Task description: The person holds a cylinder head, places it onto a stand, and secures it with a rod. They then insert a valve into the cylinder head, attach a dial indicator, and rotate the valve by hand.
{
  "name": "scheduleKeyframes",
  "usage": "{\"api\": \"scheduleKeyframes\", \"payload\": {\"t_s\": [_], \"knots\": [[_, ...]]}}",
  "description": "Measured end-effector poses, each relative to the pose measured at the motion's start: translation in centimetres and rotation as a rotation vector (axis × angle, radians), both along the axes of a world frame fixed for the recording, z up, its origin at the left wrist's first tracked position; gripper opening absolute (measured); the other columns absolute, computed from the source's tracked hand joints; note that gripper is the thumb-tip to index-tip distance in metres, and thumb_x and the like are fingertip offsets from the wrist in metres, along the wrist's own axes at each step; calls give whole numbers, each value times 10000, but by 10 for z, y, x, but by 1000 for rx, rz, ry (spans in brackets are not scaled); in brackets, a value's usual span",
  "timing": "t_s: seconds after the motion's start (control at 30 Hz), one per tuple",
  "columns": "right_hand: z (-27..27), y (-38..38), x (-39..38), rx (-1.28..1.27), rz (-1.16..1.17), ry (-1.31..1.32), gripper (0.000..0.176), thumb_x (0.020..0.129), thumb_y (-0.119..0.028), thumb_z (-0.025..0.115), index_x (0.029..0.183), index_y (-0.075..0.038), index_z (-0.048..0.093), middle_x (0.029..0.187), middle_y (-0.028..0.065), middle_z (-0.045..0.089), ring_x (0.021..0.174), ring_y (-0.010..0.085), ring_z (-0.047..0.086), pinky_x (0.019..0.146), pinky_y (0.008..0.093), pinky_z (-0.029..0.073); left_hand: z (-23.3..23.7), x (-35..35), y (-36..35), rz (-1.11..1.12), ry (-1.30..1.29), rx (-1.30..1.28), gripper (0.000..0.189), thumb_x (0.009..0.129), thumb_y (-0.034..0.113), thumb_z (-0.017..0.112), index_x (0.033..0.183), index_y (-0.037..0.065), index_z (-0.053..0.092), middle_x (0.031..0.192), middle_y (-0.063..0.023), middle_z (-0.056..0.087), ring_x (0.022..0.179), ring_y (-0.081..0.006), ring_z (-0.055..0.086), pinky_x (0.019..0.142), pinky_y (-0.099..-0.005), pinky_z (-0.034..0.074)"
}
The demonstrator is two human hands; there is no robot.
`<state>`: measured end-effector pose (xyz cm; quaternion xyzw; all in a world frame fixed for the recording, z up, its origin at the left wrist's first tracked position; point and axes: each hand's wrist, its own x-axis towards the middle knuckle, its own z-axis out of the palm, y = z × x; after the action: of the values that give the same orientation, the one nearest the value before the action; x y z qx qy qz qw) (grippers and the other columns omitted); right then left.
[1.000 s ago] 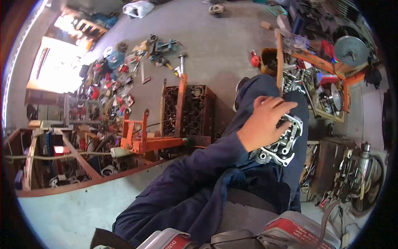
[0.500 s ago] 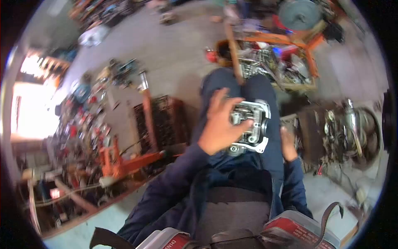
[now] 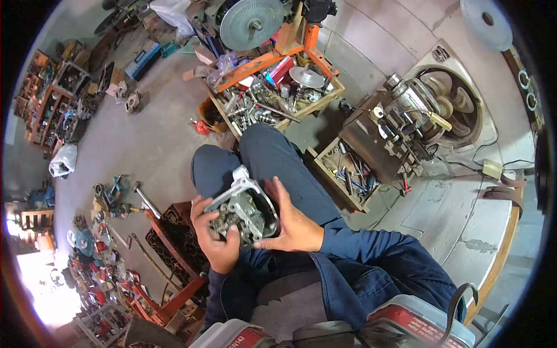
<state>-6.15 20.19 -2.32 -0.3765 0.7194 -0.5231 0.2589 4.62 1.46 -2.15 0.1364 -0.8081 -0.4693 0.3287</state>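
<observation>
A silver motorcycle cylinder head [image 3: 250, 211] is held tilted above my lap, its cast frame and inner valve parts turned partly upward. My left hand [image 3: 217, 240] is closed round its left side, with the thumb over the inner parts. On the opposite side my right hand [image 3: 296, 225] grips the casting, fingers along its outer wall and thumb low at the edge. My palms and the casting's underside are hidden. Beneath it are my legs [image 3: 278, 165] in dark trousers.
Ahead stands a wooden tray [image 3: 284, 123] full of tools and metal parts. A drawer of hand tools [image 3: 362, 206] lies to the right, beside a machine [image 3: 400, 124] and a large fan [image 3: 455, 107]. An orange-framed chair [image 3: 174, 240] and scattered parts lie left.
My right hand has come from beside my leg onto the cylinder head, which has turned and tilted. My left hand has shifted on it. My view has swung to the right.
</observation>
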Motion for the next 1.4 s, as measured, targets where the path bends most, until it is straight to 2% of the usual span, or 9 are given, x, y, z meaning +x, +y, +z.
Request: {"api": "scheduleKeyframes", "payload": {"t_s": [0.17, 0.3, 0.4, 0.47, 0.73, 0.87, 1.07, 1.23, 1.4], "knots": [[18, -25, -11, -44, 178, 41, 1238, 717, -266, 915, 1570, 117, 104, 1551, 384, 283, 1444, 528, 321, 1219, 476, 287, -16, 26, 3, 131, 239, 48, 390, 840, 214, 712, 1149, 84, 512, 1441, -207, 442, 1393, -419, 420, 1169, -569, 323], [60, -54, -10, -37, 302, 279, 1031, 729, -122, 862, 1568, 31, 282, 1493, 339, 375, 1330, 524, 433, 1152, 498, 359, -45, 53, 10, 224, 238, 479, 811, 851, 207, 678, 1549, 120, 274, 1562, -189, 358, 1419, -337, 414, 1193, -464, 325], [76, -74, -7, -66, 390, 361, 938, 705, -68, 832, 1529, 6, 390, 1467, 330, 395, 1211, 500, 497, 1082, 506, 404, -1, 71, 19, 90, 399, 1176, 939, 866, 176, 664, 1641, 129, 135, 1598, -163, 332, 1444, -324, 395, 1200, -433, 325], [88, -90, -3, -59, 436, 328, 950, 670, -15, 830, 1524, -24, 414, 1464, 312, 415, 1215, 495, 498, 1074, 507, 410, 20, 83, 12, 101, 427, 1295, 958, 896, 193, 686, 1653, 119, 103, 1600, -157, 337, 1436, -295, 416, 1184, -417, 355], [76, -131, 18, -116, 460, 220, 982, 723, -101, 863, 1561, -37, 356, 1534, 354, 345, 1368, 528, 415, 1147, 478, 378, 25, 83, -58, 416, 235, 1163, 870, 825, 76, 781, 1549, -11, 306, 1312, -160, 608, 1147, -233, 630, 999, -383, 520], [65, -118, -22, -123, 540, 177, 890, 782, -141, 848, 1530, 16, 392, 1538, 248, 460, 1448, 391, 435, 1187, 432, 364, -7, 101, -116, 518, 202, 1088, 751, 803, 49, 755, 1472, -9, 418, 1207, -139, 649, 1059, -217, 653, 939, -378, 541], [-30, -42, -92, -118, -55, -191, 553, 954, -20, 680, 1470, 11, 483, 1281, 137, 657, 1112, 192, 638, 999, 333, 512, -75, 124, -181, 964, -685, 232, 985, 622, 273, 881, 1470, 35, 439, 1220, -230, 671, 1105, -353, 669, 974, -415, 533], [-36, -21, -110, -144, -247, -408, 486, 1002, -88, 669, 1446, 20, 505, 1205, 110, 676, 1057, 171, 644, 952, 310, 518, -144, 151, -203, 923, -897, 298, 1026, 584, 320, 890, 1471, 46, 453, 1279, -258, 649, 1167, -381, 648, 1011, -447, 515], [-30, -33, -110, 109, -221, 31, 391, 968, -45, 677, 1342, 34, 595, 1076, 116, 718, 905, 163, 668, 845, 303, 541, -187, 158, -202, 922, -912, 379, 1053, 580, 313, 898, 1493, 54, 442, 1376, -239, 601, 1249, -371, 604, 1055, -440, 490]]}}
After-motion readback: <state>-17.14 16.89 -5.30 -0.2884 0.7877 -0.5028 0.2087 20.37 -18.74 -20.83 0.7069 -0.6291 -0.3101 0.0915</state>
